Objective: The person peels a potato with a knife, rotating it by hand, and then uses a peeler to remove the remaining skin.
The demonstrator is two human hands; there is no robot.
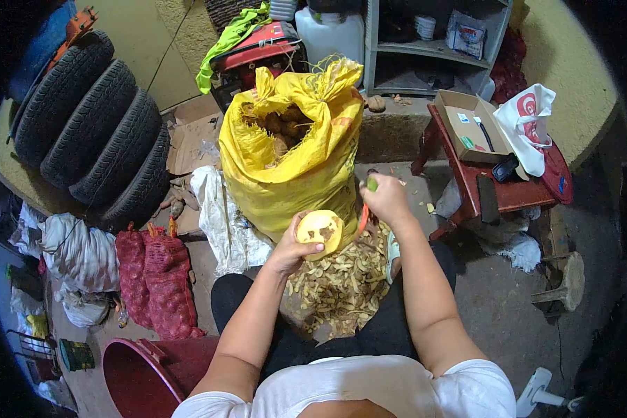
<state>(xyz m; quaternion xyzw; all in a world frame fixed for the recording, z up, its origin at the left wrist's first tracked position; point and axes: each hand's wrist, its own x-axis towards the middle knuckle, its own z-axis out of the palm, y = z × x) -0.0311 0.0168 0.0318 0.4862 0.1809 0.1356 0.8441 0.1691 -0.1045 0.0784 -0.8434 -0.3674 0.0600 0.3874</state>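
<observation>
My left hand (294, 251) is closed around a large, mostly peeled yellow potato (322, 233) with brown patches of skin on it. My right hand (386, 198), fingers wrapped, grips a green and orange peeler (364, 217) just right of the potato and apart from it. Its working end is too small to make out. Below both hands, a heap of peelings (338, 285) covers the floor between my legs. Directly ahead stands a yellow sack (285, 184), torn open at the upper left, with brown tubers (285, 129) showing inside.
Red net bags (167, 285) and a maroon bin (136, 369) are at the left, below stacked tires (94, 125). On the right, a red stool (484, 184) bears a cardboard box (470, 125). A grey shelf (432, 49) stands at the back. White cloth (223, 216) lies beside the sack.
</observation>
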